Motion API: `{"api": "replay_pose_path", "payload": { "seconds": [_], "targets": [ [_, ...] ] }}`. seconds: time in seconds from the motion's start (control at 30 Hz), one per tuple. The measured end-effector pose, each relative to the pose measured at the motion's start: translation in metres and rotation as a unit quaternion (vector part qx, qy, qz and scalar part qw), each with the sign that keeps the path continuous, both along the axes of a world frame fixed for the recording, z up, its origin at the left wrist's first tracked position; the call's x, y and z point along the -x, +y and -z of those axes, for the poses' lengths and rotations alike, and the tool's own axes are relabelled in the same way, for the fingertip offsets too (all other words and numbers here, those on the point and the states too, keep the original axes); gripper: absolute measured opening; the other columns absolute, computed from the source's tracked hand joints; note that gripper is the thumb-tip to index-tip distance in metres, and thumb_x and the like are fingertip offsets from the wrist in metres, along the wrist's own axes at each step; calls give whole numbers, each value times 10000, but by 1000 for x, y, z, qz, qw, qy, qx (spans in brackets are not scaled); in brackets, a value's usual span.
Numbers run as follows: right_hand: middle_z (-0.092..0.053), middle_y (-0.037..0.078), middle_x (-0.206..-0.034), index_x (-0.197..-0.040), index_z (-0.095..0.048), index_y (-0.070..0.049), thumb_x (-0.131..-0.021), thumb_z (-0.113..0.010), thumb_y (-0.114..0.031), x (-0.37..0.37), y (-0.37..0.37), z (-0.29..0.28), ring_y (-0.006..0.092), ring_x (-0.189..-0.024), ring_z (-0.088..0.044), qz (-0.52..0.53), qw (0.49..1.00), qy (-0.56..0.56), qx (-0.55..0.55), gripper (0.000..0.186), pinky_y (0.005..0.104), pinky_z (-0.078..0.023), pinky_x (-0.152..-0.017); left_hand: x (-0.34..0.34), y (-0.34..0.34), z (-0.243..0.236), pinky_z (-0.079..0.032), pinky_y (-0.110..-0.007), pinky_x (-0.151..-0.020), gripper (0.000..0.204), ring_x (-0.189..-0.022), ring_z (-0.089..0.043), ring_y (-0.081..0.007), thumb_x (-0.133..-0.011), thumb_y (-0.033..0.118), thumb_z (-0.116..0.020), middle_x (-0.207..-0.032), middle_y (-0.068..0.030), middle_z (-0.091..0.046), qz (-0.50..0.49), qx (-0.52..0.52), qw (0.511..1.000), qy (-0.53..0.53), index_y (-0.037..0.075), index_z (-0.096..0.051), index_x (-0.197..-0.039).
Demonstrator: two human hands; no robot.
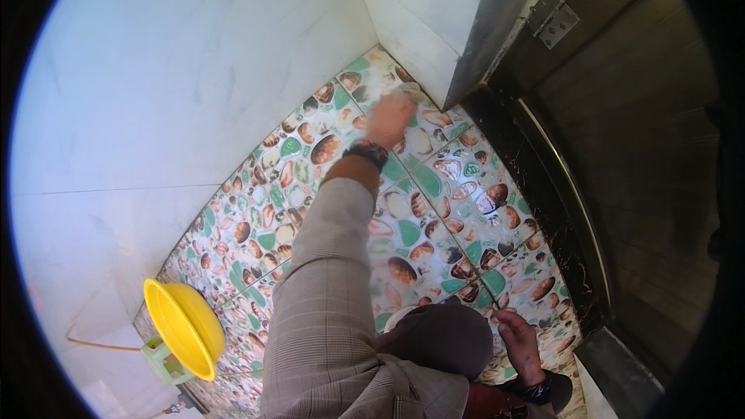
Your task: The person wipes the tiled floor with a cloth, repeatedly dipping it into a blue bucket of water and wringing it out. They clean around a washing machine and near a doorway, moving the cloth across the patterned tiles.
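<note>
My left arm, in a grey checked sleeve, stretches forward to the far corner of the floor. There my left hand, slightly smeared by motion, is closed on a pale, crumpled cloth pressed against the tiles. Most of that cloth is hidden under the fingers. Down at the lower right, my right hand is beside my dark-trousered knee. Its fingers are curled in, and whether anything is between them is hidden. The floor has glossy tiles with a green, brown and white pebble pattern.
A yellow basin leans at the lower left by a pale green plastic stool. White marbled walls meet at the far corner. On the right are a dark sill and a dark door with a metal hinge.
</note>
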State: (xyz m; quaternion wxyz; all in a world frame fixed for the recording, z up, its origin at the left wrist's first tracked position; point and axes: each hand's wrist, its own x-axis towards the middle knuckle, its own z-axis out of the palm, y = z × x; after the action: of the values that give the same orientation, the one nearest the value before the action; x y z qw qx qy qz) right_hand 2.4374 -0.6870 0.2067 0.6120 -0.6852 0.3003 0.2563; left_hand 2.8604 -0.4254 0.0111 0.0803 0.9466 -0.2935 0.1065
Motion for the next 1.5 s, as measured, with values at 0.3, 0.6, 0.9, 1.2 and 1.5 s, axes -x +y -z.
{"api": "replay_pose_path", "payload": {
  "seconds": [0.3,0.6,0.9,1.2,1.5],
  "targets": [
    [-597,97,-1094,-1139,-557,14,-844,-565,-6,12,4,8,148,-999,-565,19,999,23,20,296,261,-452,-844,-71,46,-59,-445,-421,-839,295,-1003,-529,-322,-815,95,-493,-1102,-157,-543,-140,44,978,-149,79,-545,-1105],
    [-601,110,-1089,-1102,-567,21,-858,-527,-41,-3,4,-16,171,-1035,-547,35,993,100,59,254,281,-408,-913,-92,44,18,-454,-421,-827,323,-1070,-476,-323,-867,177,-467,-1160,-132,-523,-150,-54,985,-59,87,-503,-1176],
    [-592,96,-1104,-1143,-550,13,-858,-537,-5,-4,16,12,159,-992,-569,15,998,46,-35,286,273,-438,-868,-42,70,11,-471,-406,-742,282,-865,-527,-310,-798,93,-492,-1076,-110,-544,-129,-40,990,-48,64,-573,-1066],
    [-592,93,-1104,-1153,-552,16,-874,-538,-57,-20,9,20,162,-1027,-553,-25,1000,-5,-15,289,277,-418,-899,43,130,-21,-487,-446,-726,334,-862,-548,-350,-728,83,-559,-1134,-123,-524,-245,-54,964,94,129,-591,-1057],
    [-593,67,-1071,-1126,-559,14,-877,-523,-59,-11,0,24,148,-1008,-542,-38,999,27,-4,263,274,-406,-902,96,281,-21,-486,-430,-664,293,-819,-616,-351,-858,182,-439,-925,-212,-632,-571,27,817,78,-35,-589,-987]
  ]
}}
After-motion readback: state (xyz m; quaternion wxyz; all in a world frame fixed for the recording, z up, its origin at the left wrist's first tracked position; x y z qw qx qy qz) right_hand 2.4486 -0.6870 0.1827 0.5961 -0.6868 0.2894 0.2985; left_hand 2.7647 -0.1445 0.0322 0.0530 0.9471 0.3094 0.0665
